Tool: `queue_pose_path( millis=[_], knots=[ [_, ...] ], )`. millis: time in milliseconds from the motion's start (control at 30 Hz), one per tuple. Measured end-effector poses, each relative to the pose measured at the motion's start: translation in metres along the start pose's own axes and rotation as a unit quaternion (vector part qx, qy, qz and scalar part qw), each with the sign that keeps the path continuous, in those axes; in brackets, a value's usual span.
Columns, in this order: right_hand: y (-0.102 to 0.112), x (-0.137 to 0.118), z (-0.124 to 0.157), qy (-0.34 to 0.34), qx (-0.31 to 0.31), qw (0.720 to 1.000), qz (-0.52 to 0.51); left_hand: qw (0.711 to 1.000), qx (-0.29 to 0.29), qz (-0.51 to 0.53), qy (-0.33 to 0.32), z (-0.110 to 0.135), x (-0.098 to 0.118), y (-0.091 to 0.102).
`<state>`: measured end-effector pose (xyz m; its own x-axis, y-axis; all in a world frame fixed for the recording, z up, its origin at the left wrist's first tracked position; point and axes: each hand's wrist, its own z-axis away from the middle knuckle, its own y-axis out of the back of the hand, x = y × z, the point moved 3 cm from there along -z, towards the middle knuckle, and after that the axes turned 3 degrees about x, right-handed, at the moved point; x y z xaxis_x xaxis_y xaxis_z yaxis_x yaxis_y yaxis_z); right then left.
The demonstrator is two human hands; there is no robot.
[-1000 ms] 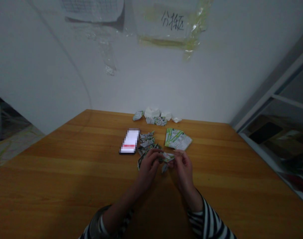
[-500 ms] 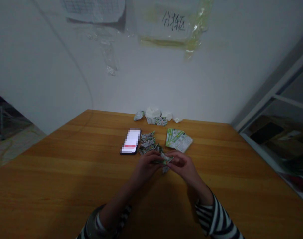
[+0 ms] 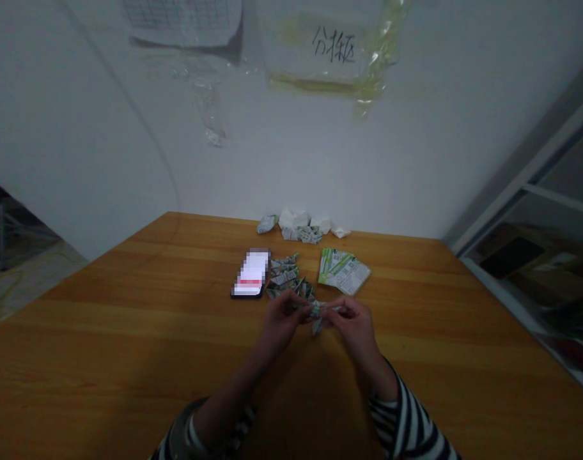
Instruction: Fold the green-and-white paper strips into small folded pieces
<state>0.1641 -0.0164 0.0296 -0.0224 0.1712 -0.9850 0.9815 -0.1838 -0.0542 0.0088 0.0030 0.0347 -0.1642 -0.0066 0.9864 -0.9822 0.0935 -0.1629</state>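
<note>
Between my two hands is a small folded piece of printed green-and-white paper [image 3: 317, 311]. My left hand [image 3: 284, 317] pinches its left side with thumb and fingertips. On the other side my right hand [image 3: 353, 322] pinches it too, with fingers curled. Just beyond my left hand lies a cluster of folded printed paper pieces [image 3: 284, 275], partly hidden by the fingers. A flat stack of green-and-white printed sheets [image 3: 343, 271] rests beyond my right hand. The fine folds of the held paper are too small to make out.
A phone with a lit screen [image 3: 251, 273] lies left of the folded pieces. Crumpled white tissue [image 3: 294, 218] and printed paper scraps [image 3: 309, 234] sit at the wooden table's [image 3: 176, 319] back edge, against a wall [image 3: 291, 153]. A shelf frame [image 3: 526, 191] stands at right.
My right hand has shifted slightly left and its fingers have closed nearer to my left hand. The paper between them looks narrower. The other things stay where they were.
</note>
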Motion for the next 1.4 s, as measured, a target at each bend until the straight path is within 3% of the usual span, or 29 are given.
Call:
queue_pose_path(
  millis=[133,267,367,467,600,767,833,933,1033,1167,1300,1400],
  knots=[
    [0.008,-0.009,-0.004,0.054,-0.062,0.995,0.056,0.997,-0.069,-0.019,-0.006,-0.001,0.009,0.004],
    [0.014,-0.02,-0.001,0.152,-0.062,0.976,0.142,0.973,-0.134,-0.143,-0.119,0.003,0.015,0.005],
    [0.013,-0.028,0.005,0.202,-0.078,0.96,0.177,0.942,-0.115,-0.224,-0.221,0.008,0.02,0.007],
    [0.012,-0.034,0.011,0.215,-0.063,0.957,0.182,0.936,-0.07,-0.238,-0.25,0.012,0.026,0.009],
    [0.007,-0.033,0.017,0.18,-0.031,0.969,0.164,0.948,-0.041,-0.226,-0.221,0.015,0.03,0.006],
    [-0.002,-0.024,0.017,0.096,-0.01,0.992,0.084,0.997,-0.03,-0.047,-0.056,0.01,0.015,-0.001],
    [-0.002,-0.022,0.014,0.059,-0.012,0.998,0.028,0.999,-0.033,0.027,0.007,0.007,0.009,-0.003],
    [0.001,-0.021,0.007,0.019,-0.057,0.998,-0.029,0.996,-0.044,0.068,0.047,0.004,0.008,-0.001],
    [0.008,-0.018,-0.001,0.022,-0.103,0.994,0.011,0.995,-0.056,0.049,0.065,0.001,0.011,0.003],
    [0.014,-0.007,-0.007,0.047,-0.092,0.988,0.118,0.996,-0.061,0.003,0.064,0.0,0.01,0.004],
    [0.011,0.009,-0.008,0.004,-0.094,0.987,0.131,0.997,-0.04,-0.063,0.017,0.001,0.004,0.003],
    [0.008,0.008,-0.007,0.044,-0.099,0.974,0.201,0.985,-0.025,-0.167,-0.046,0.003,0.001,0.003]
  ],
)
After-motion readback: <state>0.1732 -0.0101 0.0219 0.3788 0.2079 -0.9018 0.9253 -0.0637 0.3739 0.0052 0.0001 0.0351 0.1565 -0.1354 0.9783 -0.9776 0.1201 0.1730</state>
